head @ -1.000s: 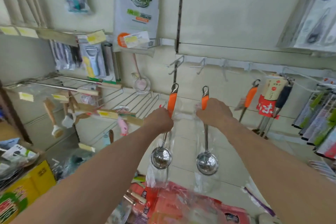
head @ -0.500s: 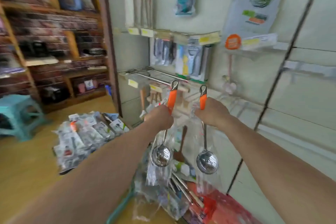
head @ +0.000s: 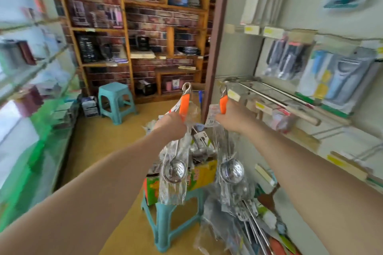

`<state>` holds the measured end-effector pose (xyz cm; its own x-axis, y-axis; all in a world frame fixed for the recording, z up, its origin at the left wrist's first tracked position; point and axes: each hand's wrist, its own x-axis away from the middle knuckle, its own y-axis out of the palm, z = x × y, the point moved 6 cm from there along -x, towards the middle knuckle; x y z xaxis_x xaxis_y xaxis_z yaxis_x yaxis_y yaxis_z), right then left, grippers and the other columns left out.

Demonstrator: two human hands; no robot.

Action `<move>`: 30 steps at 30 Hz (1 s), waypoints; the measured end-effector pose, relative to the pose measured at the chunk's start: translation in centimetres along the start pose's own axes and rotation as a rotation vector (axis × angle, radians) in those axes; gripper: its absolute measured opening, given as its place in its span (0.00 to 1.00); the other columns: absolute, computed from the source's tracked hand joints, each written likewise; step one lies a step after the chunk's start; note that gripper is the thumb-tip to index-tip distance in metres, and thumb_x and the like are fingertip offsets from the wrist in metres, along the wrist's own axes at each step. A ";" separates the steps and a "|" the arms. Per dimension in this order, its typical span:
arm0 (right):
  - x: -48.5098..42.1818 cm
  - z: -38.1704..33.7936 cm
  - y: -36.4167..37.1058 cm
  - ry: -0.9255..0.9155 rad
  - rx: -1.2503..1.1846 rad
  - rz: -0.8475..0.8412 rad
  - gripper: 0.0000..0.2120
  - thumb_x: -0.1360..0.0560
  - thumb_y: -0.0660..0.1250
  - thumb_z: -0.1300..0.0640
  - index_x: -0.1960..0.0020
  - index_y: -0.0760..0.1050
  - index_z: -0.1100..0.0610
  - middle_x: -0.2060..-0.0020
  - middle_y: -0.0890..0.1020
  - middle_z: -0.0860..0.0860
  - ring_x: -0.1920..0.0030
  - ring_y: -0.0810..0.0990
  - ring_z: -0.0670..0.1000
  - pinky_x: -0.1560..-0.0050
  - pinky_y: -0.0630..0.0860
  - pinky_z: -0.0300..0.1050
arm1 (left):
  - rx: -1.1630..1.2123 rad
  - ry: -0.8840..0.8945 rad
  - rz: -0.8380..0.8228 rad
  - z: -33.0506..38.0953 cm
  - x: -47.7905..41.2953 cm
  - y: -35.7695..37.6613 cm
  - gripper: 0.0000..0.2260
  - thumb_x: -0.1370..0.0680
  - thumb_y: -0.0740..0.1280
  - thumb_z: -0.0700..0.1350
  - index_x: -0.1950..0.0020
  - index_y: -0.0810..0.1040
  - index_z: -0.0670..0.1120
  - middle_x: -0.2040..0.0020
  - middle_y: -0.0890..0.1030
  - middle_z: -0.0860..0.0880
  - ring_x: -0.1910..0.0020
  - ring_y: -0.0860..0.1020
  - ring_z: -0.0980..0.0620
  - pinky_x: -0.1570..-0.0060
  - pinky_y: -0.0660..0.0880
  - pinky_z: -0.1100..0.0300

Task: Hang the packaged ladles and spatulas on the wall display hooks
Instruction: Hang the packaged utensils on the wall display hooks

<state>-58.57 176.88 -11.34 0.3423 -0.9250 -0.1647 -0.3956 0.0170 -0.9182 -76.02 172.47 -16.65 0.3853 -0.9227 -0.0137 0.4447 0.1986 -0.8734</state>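
Observation:
Both arms are stretched forward, each with a steel ladle in a clear plastic sleeve hanging bowl-down. My left hand [head: 172,125] grips the orange handle of the left ladle [head: 173,168]. My right hand [head: 229,120] grips the orange handle of the right ladle [head: 231,170]. Each handle ends in a metal hanging loop above the fist. The wall display [head: 290,97] with wire hooks and price tags runs along the right, beside my right arm.
A teal stool [head: 165,217] below my hands carries a yellow box [head: 204,174] of packaged utensils. More packaged utensils [head: 246,225] lie heaped at lower right. A second teal stool [head: 116,97] stands before wooden shelves at the back. Glass shelving [head: 31,80] lines the left.
The view has swung far to the left, from the white hook wall to the aisle and back shelves. Both hands keep their grip on the ladles at the same height.

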 end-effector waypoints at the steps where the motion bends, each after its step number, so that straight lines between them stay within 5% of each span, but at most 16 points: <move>1: -1.2 -0.7 0.8 -0.027 -0.006 -0.006 0.10 0.25 0.63 0.52 0.60 0.65 0.55 0.66 0.70 0.50 0.63 0.73 0.54 0.67 0.63 0.43 | -0.006 -0.034 0.012 -1.1 -0.7 -0.3 0.05 0.22 0.60 0.44 0.49 0.72 0.44 0.58 0.76 0.47 0.57 0.80 0.46 0.63 0.76 0.58; 4: -4.8 -2.2 3.2 -0.082 -0.010 -0.044 0.09 0.24 0.64 0.51 0.56 0.67 0.56 0.66 0.70 0.49 0.67 0.72 0.49 0.69 0.63 0.41 | -0.031 -0.133 0.041 -4.0 -3.1 -0.6 0.05 0.22 0.60 0.43 0.49 0.72 0.43 0.62 0.74 0.49 0.62 0.79 0.48 0.68 0.74 0.60; 9: -12.6 -2.7 7.9 -0.133 -0.093 -0.130 0.10 0.24 0.64 0.50 0.52 0.68 0.56 0.62 0.72 0.50 0.58 0.73 0.53 0.58 0.67 0.45 | -0.025 -0.257 0.030 -6.8 -8.5 0.6 0.08 0.21 0.60 0.41 0.46 0.75 0.42 0.57 0.79 0.46 0.61 0.80 0.49 0.66 0.78 0.58; 15: -22.0 -0.9 13.5 -0.158 -0.154 -0.256 0.06 0.24 0.63 0.51 0.56 0.72 0.54 0.60 0.76 0.50 0.62 0.75 0.52 0.65 0.68 0.42 | -0.012 -0.387 -0.018 -7.7 -16.4 4.2 0.07 0.21 0.59 0.41 0.48 0.74 0.41 0.61 0.77 0.47 0.66 0.77 0.51 0.73 0.72 0.62; 19: -27.5 0.4 17.1 -0.147 -0.218 -0.326 0.17 0.24 0.61 0.47 0.39 0.75 0.52 0.46 0.81 0.49 0.52 0.80 0.53 0.50 0.77 0.47 | 0.056 -0.476 -0.059 -8.3 -21.6 7.4 0.08 0.22 0.59 0.41 0.47 0.75 0.41 0.63 0.77 0.48 0.70 0.76 0.53 0.75 0.71 0.62; 22: -30.7 1.5 19.6 -0.130 -0.202 -0.397 0.17 0.22 0.58 0.45 0.41 0.73 0.54 0.56 0.79 0.50 0.61 0.77 0.50 0.62 0.71 0.43 | 0.106 -0.531 -0.109 -8.9 -25.1 9.7 0.12 0.22 0.60 0.39 0.40 0.74 0.40 0.60 0.80 0.47 0.69 0.76 0.52 0.72 0.73 0.61; 26: -34.8 2.7 23.7 -0.115 -0.142 -0.494 0.18 0.22 0.57 0.43 0.43 0.73 0.55 0.55 0.79 0.51 0.61 0.76 0.51 0.60 0.73 0.44 | 0.080 -0.549 -0.166 -10.1 -29.0 12.3 0.19 0.23 0.58 0.37 0.32 0.71 0.42 0.56 0.80 0.47 0.73 0.73 0.55 0.78 0.69 0.64; 30: -37.1 3.4 27.8 -0.091 -0.066 -0.605 0.18 0.21 0.57 0.44 0.42 0.69 0.58 0.61 0.70 0.52 0.58 0.71 0.54 0.64 0.65 0.44 | 0.066 -0.610 -0.223 -11.7 -31.7 14.9 0.17 0.22 0.59 0.37 0.33 0.70 0.38 0.56 0.79 0.45 0.71 0.74 0.54 0.73 0.74 0.63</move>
<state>-79.38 213.01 -32.03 0.5928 -0.7274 0.3456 -0.1597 -0.5268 -0.8349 -91.08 200.76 -34.96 0.6590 -0.5951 0.4600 0.6083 0.0620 -0.7913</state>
